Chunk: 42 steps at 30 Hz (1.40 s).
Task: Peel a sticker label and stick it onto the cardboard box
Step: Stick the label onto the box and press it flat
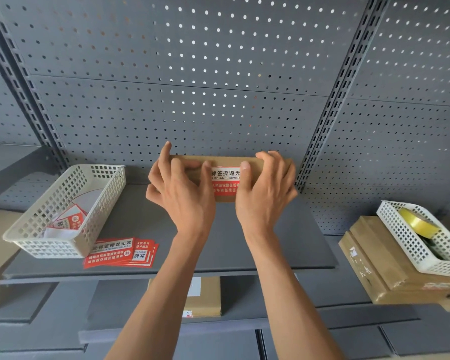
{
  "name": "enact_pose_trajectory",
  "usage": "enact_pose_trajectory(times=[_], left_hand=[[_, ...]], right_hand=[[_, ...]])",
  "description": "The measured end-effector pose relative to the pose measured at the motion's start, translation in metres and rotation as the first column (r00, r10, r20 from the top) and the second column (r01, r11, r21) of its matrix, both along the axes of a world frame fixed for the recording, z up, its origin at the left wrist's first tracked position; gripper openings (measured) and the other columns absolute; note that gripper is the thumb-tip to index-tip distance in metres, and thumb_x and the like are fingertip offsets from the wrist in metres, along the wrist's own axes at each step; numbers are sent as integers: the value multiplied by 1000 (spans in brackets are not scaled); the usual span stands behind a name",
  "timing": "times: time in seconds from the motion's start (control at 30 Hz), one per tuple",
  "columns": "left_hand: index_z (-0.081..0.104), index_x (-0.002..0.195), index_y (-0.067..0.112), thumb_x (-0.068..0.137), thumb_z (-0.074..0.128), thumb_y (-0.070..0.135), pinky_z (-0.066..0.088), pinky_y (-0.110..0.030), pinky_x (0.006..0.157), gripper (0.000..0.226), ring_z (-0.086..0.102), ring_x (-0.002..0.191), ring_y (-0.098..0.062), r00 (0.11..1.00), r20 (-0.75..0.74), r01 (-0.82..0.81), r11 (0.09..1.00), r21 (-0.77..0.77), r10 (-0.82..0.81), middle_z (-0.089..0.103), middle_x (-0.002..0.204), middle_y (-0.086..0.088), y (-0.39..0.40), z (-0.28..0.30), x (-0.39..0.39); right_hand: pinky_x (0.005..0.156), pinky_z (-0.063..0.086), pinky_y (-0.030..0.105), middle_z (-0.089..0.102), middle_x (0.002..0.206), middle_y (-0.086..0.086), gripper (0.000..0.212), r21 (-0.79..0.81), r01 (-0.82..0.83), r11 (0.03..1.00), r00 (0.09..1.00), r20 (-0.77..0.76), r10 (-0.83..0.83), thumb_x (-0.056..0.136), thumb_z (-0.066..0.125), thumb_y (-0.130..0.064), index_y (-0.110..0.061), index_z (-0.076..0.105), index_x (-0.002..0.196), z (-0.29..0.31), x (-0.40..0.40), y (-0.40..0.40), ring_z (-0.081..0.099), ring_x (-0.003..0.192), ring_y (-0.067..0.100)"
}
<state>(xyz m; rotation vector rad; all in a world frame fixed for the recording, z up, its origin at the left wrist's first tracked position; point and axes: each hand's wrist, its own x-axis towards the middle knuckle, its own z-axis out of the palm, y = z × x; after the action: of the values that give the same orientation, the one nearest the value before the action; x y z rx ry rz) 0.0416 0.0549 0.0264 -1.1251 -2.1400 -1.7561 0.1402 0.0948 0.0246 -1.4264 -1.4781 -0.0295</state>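
The cardboard box (229, 162) sits on the grey shelf (140, 219), right up against the perforated back panel (192, 74). A red-and-white sticker label (225, 181) lies on its facing side, between the two hands. The white band reads "标签撕毁无", cut off at both ends by fingers, with part of a line of small Latin letters beneath; the red band below carries white characters too hidden to read fully.

The left hand (179, 193) is spread across the left part of the box, its fingertips pressing down at the label's left edge. The right hand (265, 188) covers the right part, fingers curled over the top edge and the thumb pressed flat on the label's right edge.

Near the shelf's front left, a fanned stack of stickers (121, 253) shows "此标签撕毁无效". Just beside it stands a white mesh basket (63, 211) holding more label pieces. Off to the right, another white basket (421, 237) with a yellow tape roll (417, 222) rests on flattened cartons (379, 261). A smaller carton (205, 297) lies on the shelf below.
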Motion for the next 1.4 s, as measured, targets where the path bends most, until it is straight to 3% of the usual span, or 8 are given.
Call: enact_pose_trajectory(times=[0.2, 0.53, 0.87, 1.13, 1.2, 1.27, 1.33, 1.4], left_hand=[[65, 94, 29, 94, 62, 37, 15, -36, 102, 9, 28, 138, -14, 997, 32, 68, 998, 1, -68, 34, 159, 14, -4, 1, -5], [63, 108, 28, 93, 67, 34, 14, -38, 107, 16, 21, 144, -17, 976, -19, 216, 973, -78, -218, 14, 168, 6, -19, 1, -14], [56, 121, 28, 93, 68, 24, 12, -47, 112, 30, 10, 148, -18, 943, -69, 312, 936, -163, -327, 8, 167, 3, -29, -3, -24], [52, 124, 32, 82, 73, 7, 9, -48, 115, 53, 4, 150, -14, 903, -58, 406, 888, -214, -427, 2, 168, 6, -36, 0, -33], [54, 123, 33, 79, 75, 13, 8, -45, 114, 53, 5, 151, -13, 895, -48, 425, 880, -211, -444, 4, 167, 7, -38, 1, -33], [57, 117, 35, 81, 72, 25, 8, -40, 112, 40, 9, 150, -12, 911, 1, 408, 901, -150, -412, 12, 165, 10, -36, 3, -29], [61, 107, 34, 88, 68, 33, 9, -39, 110, 21, 16, 147, -15, 944, 67, 328, 942, -74, -324, 24, 160, 12, -30, 6, -22], [62, 100, 32, 90, 67, 40, 12, -39, 108, 14, 22, 145, -17, 969, 95, 234, 971, -55, -229, 32, 156, 11, -22, 10, -15]], right_hand=[[94, 37, 48, 54, 132, -16, 20, 28, -51, 998, 995, -89, 54, 97, 56, -36, -32, 57, 116, 1, 3, 1, 43, 134, 24], [98, 38, 52, 43, 150, -11, 31, -42, -176, 984, 983, 52, 178, 102, 49, -38, -29, 55, 131, -6, 22, 2, 34, 142, 31], [113, 14, 54, 15, 165, -14, 52, -189, -439, 879, 893, 23, 450, 99, 59, -24, -35, 42, 147, -4, 47, -5, 0, 154, 26], [112, 3, 40, 1, 166, -20, 71, -264, -541, 799, 826, 14, 564, 93, 68, -15, -42, 34, 151, 2, 59, -7, -13, 154, 18], [112, 3, 39, 4, 165, -22, 71, -269, -553, 788, 818, 6, 576, 91, 69, -18, -41, 36, 150, 2, 61, -7, -11, 155, 17], [113, 8, 41, 16, 163, -22, 56, -224, -546, 807, 836, -73, 544, 94, 66, -30, -38, 44, 145, 4, 58, -6, 0, 155, 19], [116, 20, 50, 34, 156, -19, 39, -150, -480, 864, 876, -140, 462, 97, 60, -39, -35, 55, 135, 7, 47, -6, 18, 150, 24], [108, 34, 58, 46, 147, -16, 31, -81, -385, 919, 917, -146, 371, 96, 58, -40, -32, 61, 126, 9, 35, -6, 33, 140, 25]])
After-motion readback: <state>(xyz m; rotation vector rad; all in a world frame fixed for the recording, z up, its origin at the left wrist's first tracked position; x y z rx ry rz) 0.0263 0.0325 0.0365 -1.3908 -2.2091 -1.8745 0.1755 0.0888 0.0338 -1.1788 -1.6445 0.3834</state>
